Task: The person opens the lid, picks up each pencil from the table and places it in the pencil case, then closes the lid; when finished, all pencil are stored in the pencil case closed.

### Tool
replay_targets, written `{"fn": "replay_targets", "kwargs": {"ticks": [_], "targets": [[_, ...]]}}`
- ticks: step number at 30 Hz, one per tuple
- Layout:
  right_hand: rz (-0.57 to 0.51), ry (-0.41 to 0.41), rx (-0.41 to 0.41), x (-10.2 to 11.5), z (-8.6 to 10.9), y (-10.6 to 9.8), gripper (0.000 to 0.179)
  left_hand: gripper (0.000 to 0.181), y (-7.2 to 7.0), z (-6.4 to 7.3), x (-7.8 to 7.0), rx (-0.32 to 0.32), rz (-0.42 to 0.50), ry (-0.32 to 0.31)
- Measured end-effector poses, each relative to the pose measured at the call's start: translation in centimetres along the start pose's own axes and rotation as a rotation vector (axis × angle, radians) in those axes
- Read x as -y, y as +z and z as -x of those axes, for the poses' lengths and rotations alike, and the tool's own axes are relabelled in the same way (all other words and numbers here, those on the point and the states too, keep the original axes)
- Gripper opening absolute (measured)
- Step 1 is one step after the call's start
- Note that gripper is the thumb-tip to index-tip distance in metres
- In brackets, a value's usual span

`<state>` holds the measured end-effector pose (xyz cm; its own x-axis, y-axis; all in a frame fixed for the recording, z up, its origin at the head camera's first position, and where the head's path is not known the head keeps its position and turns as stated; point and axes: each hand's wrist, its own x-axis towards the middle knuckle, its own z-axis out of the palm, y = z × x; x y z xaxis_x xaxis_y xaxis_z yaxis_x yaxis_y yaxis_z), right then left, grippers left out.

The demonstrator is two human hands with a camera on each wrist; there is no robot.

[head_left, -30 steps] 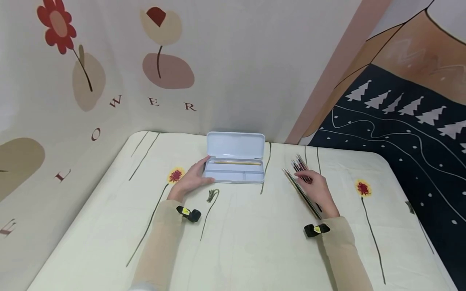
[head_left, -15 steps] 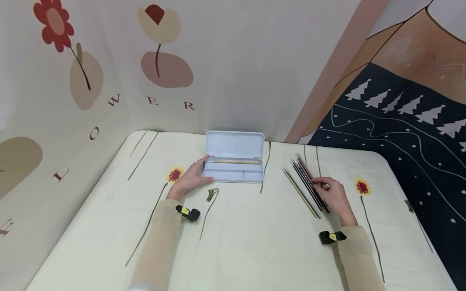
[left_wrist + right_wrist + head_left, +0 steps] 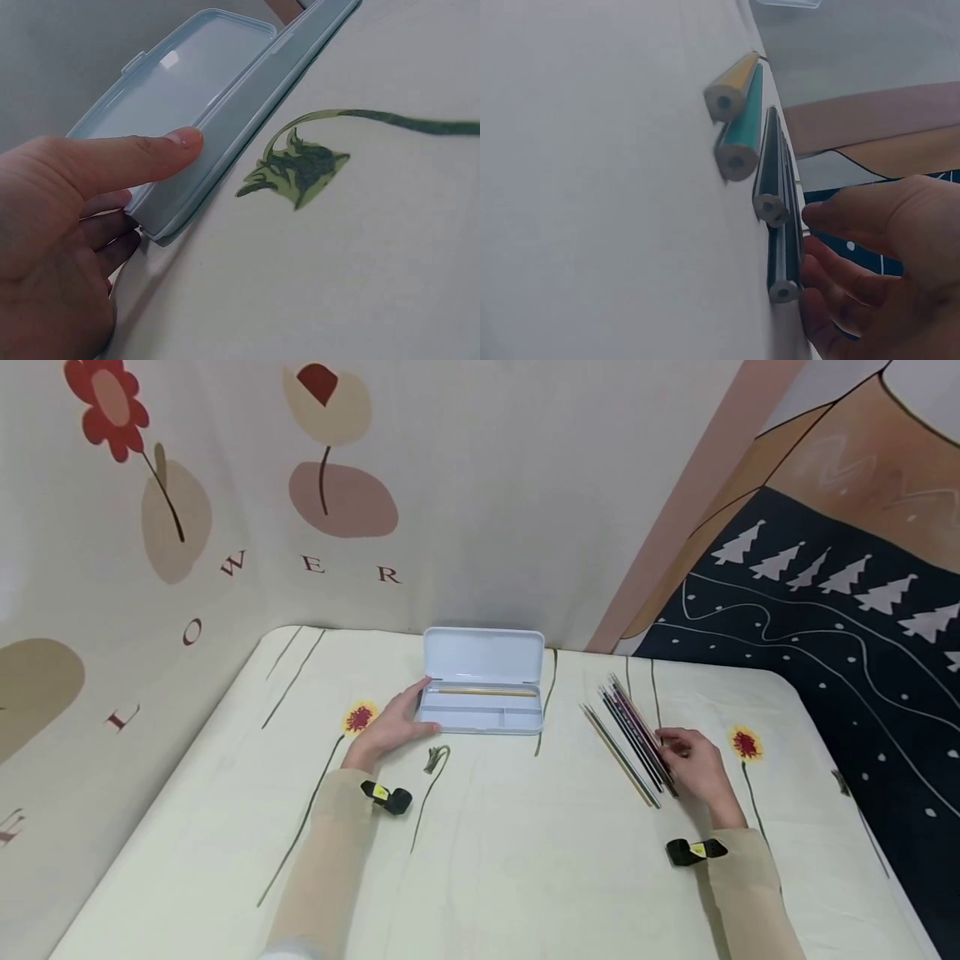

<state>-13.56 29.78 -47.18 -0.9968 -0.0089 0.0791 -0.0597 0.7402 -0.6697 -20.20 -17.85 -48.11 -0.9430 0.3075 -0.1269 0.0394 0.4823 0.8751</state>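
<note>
A pale blue pencil case (image 3: 483, 657) lies with its lid up at the back of the table. My left hand (image 3: 386, 731) grips its left end, thumb (image 3: 176, 146) on the front wall and fingers behind the corner. One yellowish pencil (image 3: 487, 692) lies in the case's long rear compartment. To the right, several dark pencils (image 3: 636, 739) lie side by side on the cloth, slanting. A yellow pencil (image 3: 727, 97) and a green pencil (image 3: 739, 150) lie left of them. My right hand (image 3: 697, 768) is just right of the bunch, fingers loosely bent, holding nothing; whether the fingertips touch the pencils is unclear.
The table (image 3: 510, 860) has a cream cloth with printed flowers. A pale printed curtain (image 3: 480, 510) hangs right behind the case. Dark printed fabric (image 3: 825, 635) borders the table's right side. The case's two front compartments (image 3: 480, 718) show no contents.
My right hand has let go of the dark pencils and moved right and slightly down. Those pencils now lie flat beside the yellow and green ones. My left hand stays on the case.
</note>
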Motion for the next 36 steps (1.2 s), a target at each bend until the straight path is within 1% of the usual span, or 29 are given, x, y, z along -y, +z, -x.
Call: {"fn": "replay_targets", "kwargs": {"ticks": [1, 2, 8, 11, 15, 18, 21, 24, 27, 32, 36], "targets": [[-0.004, 0.007, 0.005, -0.1, -0.1, 0.0, 0.027, 0.090, 0.0, 0.0, -0.1, 0.000, -0.003, -0.002], [-0.004, 0.013, 0.008, -0.2, -0.2, 0.0, 0.028, 0.090, 0.0, -0.2, 0.4, -0.002, -0.010, -0.001], [-0.014, 0.025, 0.026, -0.2, -0.5, 0.1, 0.028, 0.091, -0.1, -0.1, 0.4, -0.002, -0.004, -0.007], [-0.016, 0.046, 0.044, -0.1, -0.7, 0.2, 0.028, 0.090, -0.1, -0.2, 0.4, -0.005, 0.001, -0.004], [-0.001, 0.076, 0.067, 0.2, -1.0, 0.3, 0.028, 0.091, -0.1, -0.2, 0.5, -0.007, -0.001, -0.006], [0.013, 0.076, 0.072, 0.3, -1.1, 0.4, 0.028, 0.091, -0.1, -0.1, 0.4, -0.008, -0.001, -0.006], [0.025, 0.063, 0.058, 0.3, -1.1, 0.4, 0.028, 0.091, -0.1, -0.1, 0.4, -0.009, 0.007, -0.004], [0.034, 0.054, 0.020, 0.4, -0.9, 0.3, 0.029, 0.091, 0.0, -0.1, 0.3, -0.007, 0.003, -0.001], [0.032, 0.054, -0.017, 0.4, -0.8, 0.2, 0.029, 0.091, 0.0, -0.1, 0.3, -0.006, -0.002, 0.004], [0.025, 0.052, -0.046, 0.5, -0.7, 0.1, 0.027, 0.092, 0.1, -0.1, 0.2, -0.007, -0.004, 0.005], [0.019, 0.034, -0.086, 0.9, -0.5, 0.0, 0.025, 0.091, 0.1, -0.1, 0.2, -0.009, -0.002, 0.002]]}}
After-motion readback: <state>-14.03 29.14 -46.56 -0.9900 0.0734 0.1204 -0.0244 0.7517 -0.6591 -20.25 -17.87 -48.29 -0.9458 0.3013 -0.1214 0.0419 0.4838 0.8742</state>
